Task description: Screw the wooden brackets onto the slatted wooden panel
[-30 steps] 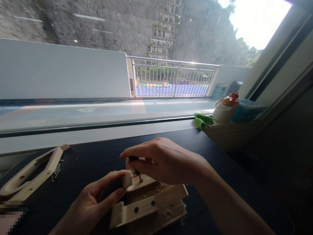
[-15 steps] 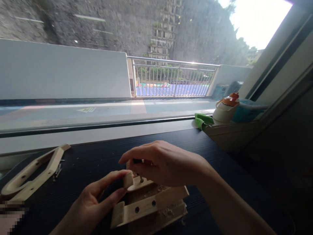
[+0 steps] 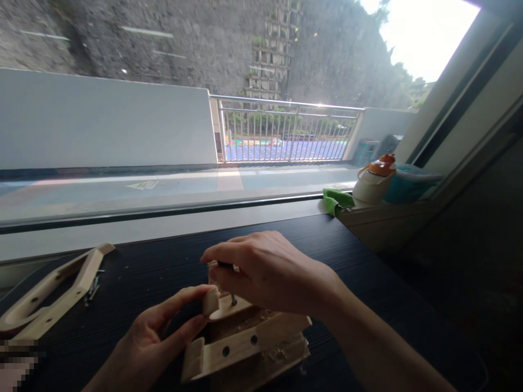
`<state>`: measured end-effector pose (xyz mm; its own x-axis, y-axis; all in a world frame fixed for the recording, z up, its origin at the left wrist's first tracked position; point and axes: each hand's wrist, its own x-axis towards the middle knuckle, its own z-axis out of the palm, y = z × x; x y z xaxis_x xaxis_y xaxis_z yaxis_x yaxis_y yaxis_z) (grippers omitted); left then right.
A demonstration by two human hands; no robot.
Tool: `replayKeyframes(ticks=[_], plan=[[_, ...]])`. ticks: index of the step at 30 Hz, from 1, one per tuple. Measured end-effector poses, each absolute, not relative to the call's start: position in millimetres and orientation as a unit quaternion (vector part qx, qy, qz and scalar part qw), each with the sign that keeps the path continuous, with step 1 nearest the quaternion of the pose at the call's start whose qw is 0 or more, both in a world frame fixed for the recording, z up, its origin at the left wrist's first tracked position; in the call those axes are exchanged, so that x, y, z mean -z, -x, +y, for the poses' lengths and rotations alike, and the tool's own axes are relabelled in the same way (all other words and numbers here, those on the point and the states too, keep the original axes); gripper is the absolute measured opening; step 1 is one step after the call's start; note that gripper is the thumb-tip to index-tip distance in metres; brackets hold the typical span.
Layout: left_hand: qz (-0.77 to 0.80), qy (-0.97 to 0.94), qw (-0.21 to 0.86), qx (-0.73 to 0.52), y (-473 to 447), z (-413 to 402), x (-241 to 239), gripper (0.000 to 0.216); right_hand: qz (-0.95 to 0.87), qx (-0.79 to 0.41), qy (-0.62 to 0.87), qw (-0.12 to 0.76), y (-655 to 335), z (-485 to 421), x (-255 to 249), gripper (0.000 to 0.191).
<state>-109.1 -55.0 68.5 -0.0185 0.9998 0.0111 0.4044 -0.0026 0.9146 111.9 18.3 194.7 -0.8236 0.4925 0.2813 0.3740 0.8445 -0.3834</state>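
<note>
A pale wooden assembly (image 3: 245, 343) with drilled holes and sawdust on it lies on the dark table (image 3: 163, 272) in front of me. My left hand (image 3: 159, 337) pinches the end of one of its wooden pieces between thumb and fingers. My right hand (image 3: 269, 272) is closed over a small dark-handled tool (image 3: 225, 267). A short metal screw or bit (image 3: 233, 299) stands upright under that tool, its tip at the wood.
A second curved wooden part (image 3: 49, 294) lies at the left with several loose screws (image 3: 93, 288) beside it. On the sill at the right stand a white and orange bottle (image 3: 373, 182), a green cloth (image 3: 337, 198) and a teal box (image 3: 408, 188). A window runs along the back.
My right hand has shifted slightly on the tool, as if turning it in place. The left hand and the wooden assembly keep the same position.
</note>
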Motion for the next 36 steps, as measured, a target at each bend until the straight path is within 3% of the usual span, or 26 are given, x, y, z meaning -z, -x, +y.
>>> replayKeyframes(ticks=[4,8,15,23,36], plan=[[0.598,-0.58,0.387,-0.395,109.9,-55.1,-67.5,0.043,-0.942,-0.238,0.172,0.161,-118.3,17.9,-198.2,0.031],[0.6,-0.574,0.395,-0.393,109.6,-56.8,-67.4,0.042,-0.938,-0.246,0.183,0.163,-118.8,22.8,-195.9,0.03],[0.59,-0.577,0.396,-0.403,109.8,-55.8,-67.0,0.041,-0.925,-0.146,0.274,0.217,-109.9,29.3,-187.6,0.022],[0.586,-0.563,0.413,-0.411,105.3,-55.7,-69.6,0.04,-0.888,-0.208,0.252,0.323,-122.2,28.7,-199.2,0.019],[0.598,-0.572,0.391,-0.403,106.7,-55.7,-70.1,0.042,-0.933,-0.195,0.211,0.217,-113.2,24.7,-191.6,0.02]])
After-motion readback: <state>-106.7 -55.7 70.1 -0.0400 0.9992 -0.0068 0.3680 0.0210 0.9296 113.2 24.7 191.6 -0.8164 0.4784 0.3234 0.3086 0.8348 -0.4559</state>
